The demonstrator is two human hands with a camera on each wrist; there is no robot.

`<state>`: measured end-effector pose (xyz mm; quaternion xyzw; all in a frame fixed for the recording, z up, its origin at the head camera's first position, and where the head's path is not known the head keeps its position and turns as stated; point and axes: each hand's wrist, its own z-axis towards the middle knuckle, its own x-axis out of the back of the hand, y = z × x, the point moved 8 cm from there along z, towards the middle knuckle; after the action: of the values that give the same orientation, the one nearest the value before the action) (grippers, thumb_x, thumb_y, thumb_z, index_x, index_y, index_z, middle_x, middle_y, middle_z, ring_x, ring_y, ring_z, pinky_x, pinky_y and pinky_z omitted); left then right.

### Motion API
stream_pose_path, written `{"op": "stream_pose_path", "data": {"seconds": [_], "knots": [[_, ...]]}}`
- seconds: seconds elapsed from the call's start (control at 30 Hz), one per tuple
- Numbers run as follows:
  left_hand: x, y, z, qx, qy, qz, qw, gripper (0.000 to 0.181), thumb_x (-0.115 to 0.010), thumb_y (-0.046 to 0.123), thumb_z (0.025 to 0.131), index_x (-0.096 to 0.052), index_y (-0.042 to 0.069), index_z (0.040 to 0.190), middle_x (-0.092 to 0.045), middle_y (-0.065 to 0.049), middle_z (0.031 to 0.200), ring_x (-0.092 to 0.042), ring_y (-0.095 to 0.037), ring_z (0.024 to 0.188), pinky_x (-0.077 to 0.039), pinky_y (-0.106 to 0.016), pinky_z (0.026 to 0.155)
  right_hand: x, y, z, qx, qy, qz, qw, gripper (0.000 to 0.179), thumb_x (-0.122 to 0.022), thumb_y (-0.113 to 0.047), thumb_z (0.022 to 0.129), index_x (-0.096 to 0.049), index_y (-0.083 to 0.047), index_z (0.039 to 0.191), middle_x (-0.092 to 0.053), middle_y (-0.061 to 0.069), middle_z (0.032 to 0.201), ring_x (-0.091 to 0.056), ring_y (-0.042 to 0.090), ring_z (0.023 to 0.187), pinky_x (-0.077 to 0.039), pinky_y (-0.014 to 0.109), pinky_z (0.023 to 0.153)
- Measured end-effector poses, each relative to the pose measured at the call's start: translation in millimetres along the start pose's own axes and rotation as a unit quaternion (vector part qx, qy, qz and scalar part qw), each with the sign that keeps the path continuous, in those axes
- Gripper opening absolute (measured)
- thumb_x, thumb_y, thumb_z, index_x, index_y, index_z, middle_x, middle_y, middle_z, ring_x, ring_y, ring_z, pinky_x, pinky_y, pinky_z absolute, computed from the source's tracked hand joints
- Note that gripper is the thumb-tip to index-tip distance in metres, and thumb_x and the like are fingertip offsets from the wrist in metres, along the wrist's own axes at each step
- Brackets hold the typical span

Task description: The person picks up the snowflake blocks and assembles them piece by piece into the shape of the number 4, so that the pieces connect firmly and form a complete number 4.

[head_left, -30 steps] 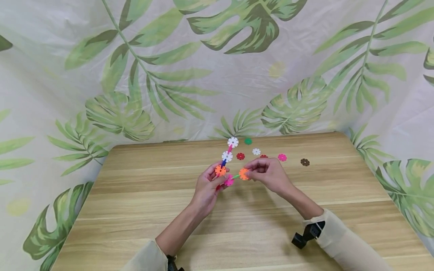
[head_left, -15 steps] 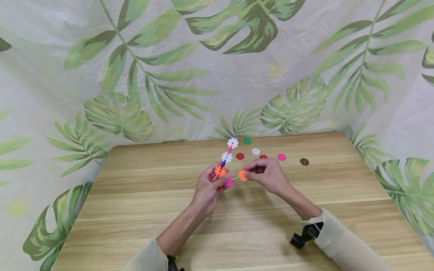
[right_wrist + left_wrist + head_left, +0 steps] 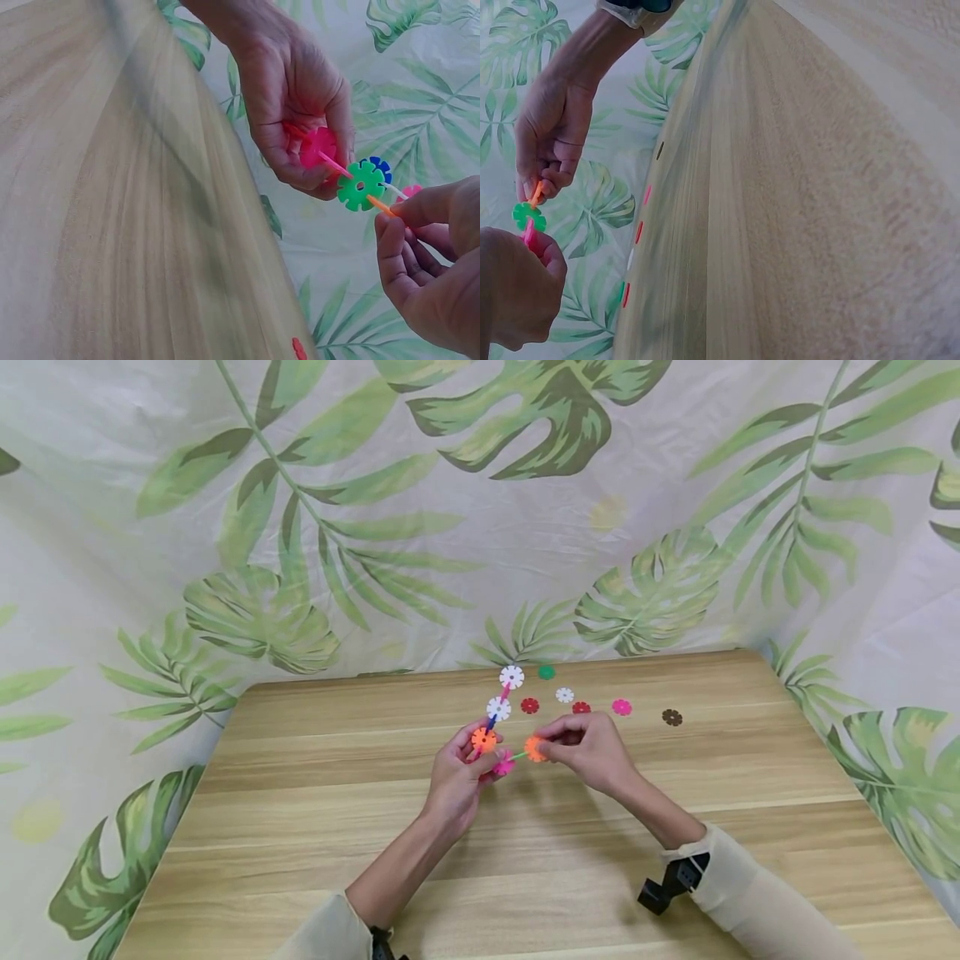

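Observation:
My left hand grips a chain of notched plastic snowflake discs by a pink disc, thumb on top. From it the chain runs up through an orange disc, a dark blue one seen edge-on, and two white discs with a pink one between them. My right hand pinches another orange disc between thumb and fingertips. A green disc joins this orange disc to the pink one, slotted at right angles. Part of the chain is hidden behind my left fingers.
Loose discs lie flat toward the table's back edge: green, white, two red, pink and brown. The wooden table meets a leaf-printed cloth behind.
The green disc between my hands has turned from slightly face-on to nearly edge-on in the head view. Both hands keep their hold and barely move; the whole view drifts slightly.

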<state>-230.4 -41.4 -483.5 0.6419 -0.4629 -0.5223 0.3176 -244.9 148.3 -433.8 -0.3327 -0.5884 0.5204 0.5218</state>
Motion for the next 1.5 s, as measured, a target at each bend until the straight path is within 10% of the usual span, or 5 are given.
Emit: {"op": "stream_pose_path", "data": {"seconds": [0.8,1.5], "knots": [[-5.0,1.9,-2.8,0.009,-0.017,0.02,0.9996,0.054,-0.064,-0.008,0.1,-0.055,0.009,0.151,-0.066,-0.015,0.129,-0.072,-0.016,0.102,-0.062,-0.027,0.087,4,-6,-1.8,0.026,0.02,-0.01,0.9994,0.015,-0.08,-0.002,0.093,-0.08,0.0,0.107,-0.08,0.012,0.099,-0.076,0.035,0.084,-0.064,0.03,0.071],[-7.9,3.4,-5.2,0.005,-0.075,0.04,0.9964,0.04,-0.056,0.009,0.11,-0.056,0.009,0.15,-0.059,-0.025,0.143,-0.072,-0.016,0.106,-0.063,-0.03,0.088,9,-11,-2.7,0.05,0.024,-0.014,0.9984,0.014,-0.081,-0.004,0.093,-0.081,-0.001,0.107,-0.08,0.012,0.099,-0.074,0.016,0.08,-0.062,0.025,0.07]]}}
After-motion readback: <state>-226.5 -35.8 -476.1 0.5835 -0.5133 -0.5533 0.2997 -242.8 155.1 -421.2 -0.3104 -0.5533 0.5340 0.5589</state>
